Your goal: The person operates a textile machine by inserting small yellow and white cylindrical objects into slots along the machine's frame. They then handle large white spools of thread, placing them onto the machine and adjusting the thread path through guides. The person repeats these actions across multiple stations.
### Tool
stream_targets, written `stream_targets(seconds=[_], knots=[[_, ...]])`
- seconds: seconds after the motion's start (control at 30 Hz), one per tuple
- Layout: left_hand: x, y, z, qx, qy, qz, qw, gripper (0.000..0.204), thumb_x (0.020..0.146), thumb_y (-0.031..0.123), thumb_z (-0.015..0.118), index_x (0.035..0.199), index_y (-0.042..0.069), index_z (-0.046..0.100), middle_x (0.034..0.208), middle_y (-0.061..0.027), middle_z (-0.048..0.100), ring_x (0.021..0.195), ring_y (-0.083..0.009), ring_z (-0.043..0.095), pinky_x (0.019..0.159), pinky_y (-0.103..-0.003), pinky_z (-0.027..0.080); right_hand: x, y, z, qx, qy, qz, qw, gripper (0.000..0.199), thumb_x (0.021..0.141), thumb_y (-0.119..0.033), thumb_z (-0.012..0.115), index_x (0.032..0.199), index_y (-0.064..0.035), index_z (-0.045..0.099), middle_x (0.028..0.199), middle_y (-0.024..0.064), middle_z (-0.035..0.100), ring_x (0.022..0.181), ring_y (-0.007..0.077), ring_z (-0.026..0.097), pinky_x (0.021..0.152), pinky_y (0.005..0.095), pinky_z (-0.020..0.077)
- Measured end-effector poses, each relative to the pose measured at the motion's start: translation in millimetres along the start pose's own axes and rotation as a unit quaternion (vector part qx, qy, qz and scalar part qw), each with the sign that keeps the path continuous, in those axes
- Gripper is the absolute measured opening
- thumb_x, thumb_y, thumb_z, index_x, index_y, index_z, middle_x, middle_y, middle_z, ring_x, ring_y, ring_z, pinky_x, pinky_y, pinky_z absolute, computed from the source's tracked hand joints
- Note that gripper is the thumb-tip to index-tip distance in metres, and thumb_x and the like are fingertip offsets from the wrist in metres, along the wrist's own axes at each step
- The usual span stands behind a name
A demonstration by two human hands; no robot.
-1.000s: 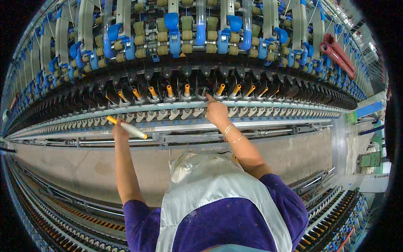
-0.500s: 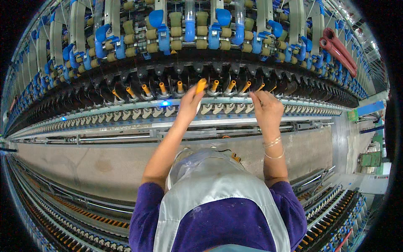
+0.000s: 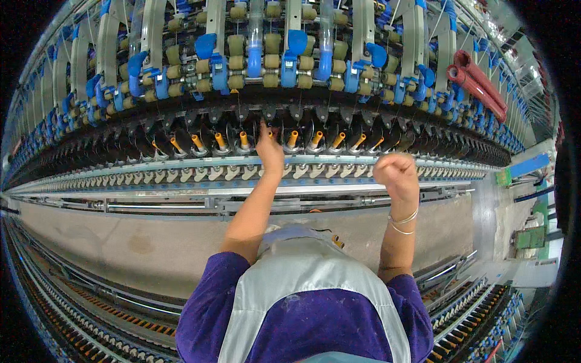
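Observation:
My left hand [image 3: 270, 156] reaches into the row of spindles, its fingers closed about an orange bobbin tube [image 3: 270, 134] that stands among the others. Part of that tube is hidden by the fingers. To its right stands a bare orange tube [image 3: 293, 139], and to its left another orange tube [image 3: 244, 140]. My right hand [image 3: 397, 173] is curled into a fist in front of the metal rail [image 3: 339, 159], apart from the tubes. Whatever its fingers may hold cannot be made out.
Above the spindles run blue arms and olive rollers [image 3: 271, 62] of the spinning frame. Two dark red tubes [image 3: 478, 91] lie at the upper right. Behind me is a second machine row [image 3: 121, 302]. A few orange tubes [image 3: 337, 241] show by my grey apron [image 3: 302, 260].
My left hand has carried the orange tube forward and down into the spindle row. My right hand has drawn back from the spindles and curled into a fist. The view has shifted slightly.

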State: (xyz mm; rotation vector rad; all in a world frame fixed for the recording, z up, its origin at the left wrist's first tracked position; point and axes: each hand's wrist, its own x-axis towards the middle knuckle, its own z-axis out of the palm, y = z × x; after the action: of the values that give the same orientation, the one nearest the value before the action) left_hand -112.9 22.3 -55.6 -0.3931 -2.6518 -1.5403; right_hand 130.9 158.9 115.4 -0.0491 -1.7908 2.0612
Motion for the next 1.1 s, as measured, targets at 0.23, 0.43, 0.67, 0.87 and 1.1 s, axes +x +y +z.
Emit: stream_targets(seconds=[0.23,0.43,0.67,0.87,1.1], knots=[[-83,-96,-31,0.024,0.030,0.294,0.955,0.049,0.080,-0.008,0.051,0.128,-0.003,0.051,0.115,-0.0213,0.058,0.104,-0.0379,0.056,0.089,-0.040,0.046,56,-66,70,0.082,-0.023,-0.194,0.977,0.024,0.092,-0.018,0.059,0.103,0.0036,0.056,0.057,-0.0061,0.039,0.047,0.0021,0.032,0.044,0.0217,0.0214],[-58,-247,64,-0.501,-0.134,-0.483,0.705,0.026,0.093,0.023,0.061,0.109,0.002,0.062,0.073,-0.0053,0.063,0.068,-0.0157,0.061,0.057,-0.031,0.048,109,-96,151,-0.037,-0.088,-0.125,0.988,0.026,0.090,-0.020,0.062,0.100,0.0042,0.064,0.062,-0.0043,0.048,0.050,0.0029,0.036,0.045,0.0200,0.0245],[-50,-268,93,-0.468,-0.194,-0.487,0.712,0.025,0.093,0.022,0.060,0.109,0.003,0.061,0.073,-0.0035,0.062,0.067,-0.0136,0.060,0.057,-0.028,0.046,142,50,110,-0.481,0.192,-0.195,0.833,0.022,0.092,-0.021,0.059,0.094,-0.0036,0.072,0.068,0.0049,0.063,0.057,0.0122,0.053,0.052,0.0273,0.0418],[-75,-164,-14,-0.190,-0.495,-0.268,0.804,0.023,0.094,0.021,0.060,0.109,0.004,0.061,0.073,-0.0020,0.061,0.067,-0.0119,0.059,0.057,-0.025,0.045,71,152,133,-0.706,-0.127,0.060,0.694,0.009,0.077,-0.015,0.060,0.071,-0.0108,0.066,0.072,0.0120,0.063,0.070,0.0332,0.062,0.063,0.0458,0.0501],[50,39,-91,-0.391,-0.341,-0.053,0.853,0.032,0.097,0.019,0.053,0.121,-0.001,0.051,0.070,-0.0057,0.059,0.057,-0.0105,0.051,0.051,-0.024,0.041,245,-3,153,-0.717,0.008,-0.483,0.502,0.005,0.073,-0.014,0.064,0.072,-0.0107,0.067,0.083,0.0068,0.060,0.085,0.0249,0.062,0.064,0.0394,0.0508]])
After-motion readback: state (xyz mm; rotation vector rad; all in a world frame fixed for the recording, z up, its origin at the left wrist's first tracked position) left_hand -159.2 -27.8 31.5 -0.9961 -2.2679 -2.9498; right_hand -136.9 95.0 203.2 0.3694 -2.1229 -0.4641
